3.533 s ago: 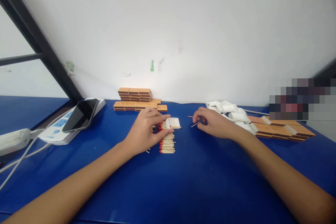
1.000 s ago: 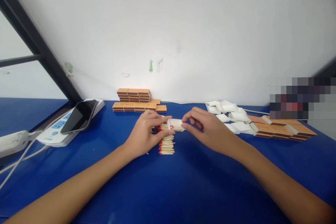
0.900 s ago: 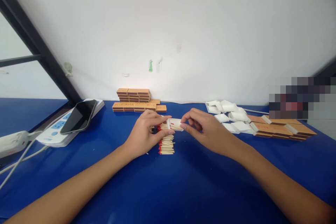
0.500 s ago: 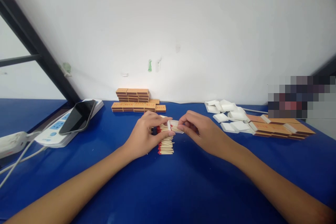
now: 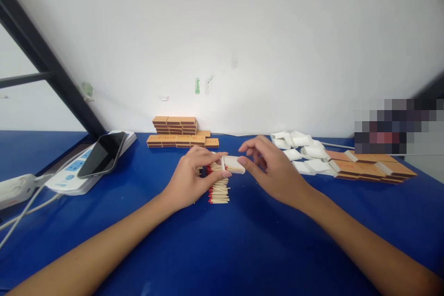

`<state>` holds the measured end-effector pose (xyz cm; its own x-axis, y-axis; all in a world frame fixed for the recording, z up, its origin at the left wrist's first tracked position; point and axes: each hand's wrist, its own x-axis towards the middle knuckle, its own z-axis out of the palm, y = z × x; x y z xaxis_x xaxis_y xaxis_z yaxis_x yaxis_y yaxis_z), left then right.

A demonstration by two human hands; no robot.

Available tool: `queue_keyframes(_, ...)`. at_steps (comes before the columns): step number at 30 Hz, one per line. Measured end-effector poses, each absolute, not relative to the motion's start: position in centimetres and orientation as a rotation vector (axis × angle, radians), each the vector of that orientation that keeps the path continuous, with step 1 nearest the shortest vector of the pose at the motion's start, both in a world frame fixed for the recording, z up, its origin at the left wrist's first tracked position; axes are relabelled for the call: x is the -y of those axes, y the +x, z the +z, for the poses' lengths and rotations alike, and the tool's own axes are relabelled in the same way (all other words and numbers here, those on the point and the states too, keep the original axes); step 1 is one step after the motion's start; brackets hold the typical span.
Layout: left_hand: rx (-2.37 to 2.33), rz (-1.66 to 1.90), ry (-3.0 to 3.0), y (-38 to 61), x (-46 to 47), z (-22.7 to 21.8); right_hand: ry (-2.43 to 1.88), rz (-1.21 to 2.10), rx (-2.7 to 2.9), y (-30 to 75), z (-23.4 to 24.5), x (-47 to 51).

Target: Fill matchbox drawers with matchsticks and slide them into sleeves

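Above the blue table point(image 5: 222, 249), beside loose matches point(image 5: 219, 194), the left hand point(image 5: 189, 176) is pinching a seemingly part-filled white tray point(image 5: 235, 163), the right hand point(image 5: 270, 166) is hovering at its end, fingers parted around nothing, closed matchboxes point(image 5: 175, 140) are lying stacked behind, and other trays point(image 5: 314, 151) are lying seemingly unfilled.

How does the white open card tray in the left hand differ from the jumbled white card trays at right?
The white open card tray is pinched by the left hand; the jumbled white card trays lie untouched on the blue table.

The held tray faces open side up; the jumbled trays lie at mixed angles.

The held tray shows pale wooden matches inside; none are visible in the jumbled trays.

Shared: white colour.
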<state>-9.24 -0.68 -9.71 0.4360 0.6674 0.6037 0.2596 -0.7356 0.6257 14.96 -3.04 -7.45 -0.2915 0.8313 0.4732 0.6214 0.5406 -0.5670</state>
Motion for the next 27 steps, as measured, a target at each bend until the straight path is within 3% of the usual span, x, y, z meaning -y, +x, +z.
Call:
queue_keyframes(4,-0.798,1.261,2.216,-9.4,0.5,-9.7,-1.185,0.475,2.033,15.0,-7.4,3.0)
queue_keyframes(16,-0.767,1.176,2.619,-10.5,-0.2,-8.0,-1.104,0.315,2.199,14.7,-8.1,3.0)
queue_keyframes(20,-0.962,1.195,2.626,-12.4,-1.8,-7.0,-1.147,0.295,2.125,14.7,-8.1,3.1)
queue_keyframes(27,-0.93,1.172,2.699,-13.5,-3.0,-7.0,-1.093,0.615,2.356,13.9,-7.8,4.6)
